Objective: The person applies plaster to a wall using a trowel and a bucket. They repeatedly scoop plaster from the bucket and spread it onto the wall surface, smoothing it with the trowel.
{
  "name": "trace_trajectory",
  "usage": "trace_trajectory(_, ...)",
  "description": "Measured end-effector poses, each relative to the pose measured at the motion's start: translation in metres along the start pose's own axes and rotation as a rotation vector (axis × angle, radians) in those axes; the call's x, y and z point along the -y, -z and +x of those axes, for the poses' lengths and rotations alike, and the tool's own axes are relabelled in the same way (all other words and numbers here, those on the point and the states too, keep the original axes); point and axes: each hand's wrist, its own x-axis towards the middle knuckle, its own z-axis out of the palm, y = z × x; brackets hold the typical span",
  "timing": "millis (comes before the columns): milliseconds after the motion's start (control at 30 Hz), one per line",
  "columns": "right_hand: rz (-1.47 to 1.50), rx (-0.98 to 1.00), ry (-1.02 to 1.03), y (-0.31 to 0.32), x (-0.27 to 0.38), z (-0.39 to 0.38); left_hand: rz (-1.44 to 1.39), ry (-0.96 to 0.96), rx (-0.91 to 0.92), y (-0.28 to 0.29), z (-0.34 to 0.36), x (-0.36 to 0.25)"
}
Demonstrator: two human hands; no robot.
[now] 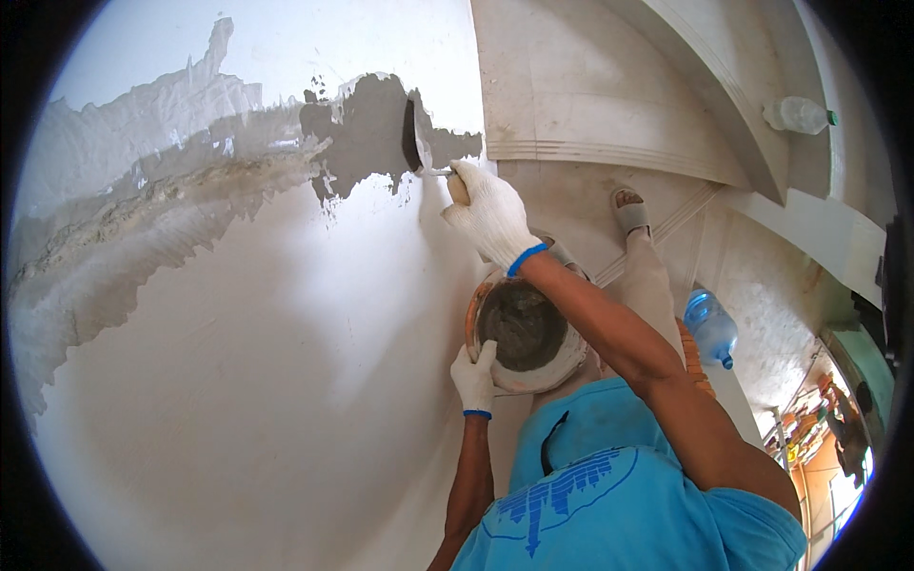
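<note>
My right hand, in a white knit glove with a blue cuff, is closed round the handle of a trowel. The trowel's blade stands edge-on against a patch of dark grey wet plaster on the white wall. Lower down, my left hand, gloved the same way, grips the rim of a round bucket. Grey mortar lies inside the bucket, which is held close to the wall. My right forearm passes over the bucket's far right side and hides part of it.
A rough, bare groove with grey smears runs leftward along the wall. Steps rise at the far right, with a clear plastic bottle on them. A large blue water bottle lies to my right. My sandalled foot rests beyond the bucket.
</note>
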Motion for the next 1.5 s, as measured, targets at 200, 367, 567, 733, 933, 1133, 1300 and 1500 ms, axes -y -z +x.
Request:
trace_trajectory(200, 0.027, 0.036, 0.121, 0.016, 0.031, -0.014, 0.05, 0.032, 0.003, 0.004, 0.0, 0.008)
trace_trajectory(367, 0.118, -0.091, 0.169, 0.021, 0.017, -0.023, 0.057, 0.034, 0.01, 0.002, -0.003, 0.002)
trace_trajectory(567, -0.046, -0.023, 0.095, 0.015, 0.016, 0.019, 0.015, 0.022, -0.007, 0.0, -0.004, 0.004)
trace_trajectory(733, -0.073, 0.024, 0.162, 0.013, 0.035, -0.002, -0.027, 0.027, -0.008, -0.004, -0.002, 0.013)
trace_trajectory(933, 0.014, -0.007, 0.201, 0.023, 0.026, -0.022, 0.014, 0.021, 0.0, -0.007, -0.003, 0.008)
trace_trajectory(1133, -0.03, -0.022, 0.204, 0.017, 0.026, 0.002, 0.005, 0.012, -0.002, -0.007, -0.007, 0.0)
trace_trajectory(1300, -0.06, 0.123, 0.239, 0.02, 0.036, -0.041, 0.025, 0.048, 0.003, -0.008, -0.007, 0.002)
trace_trajectory(1500, -0.014, 0.013, 0.29, 0.032, 0.035, -0.044, 0.052, 0.033, -0.001, -0.01, -0.008, -0.003)
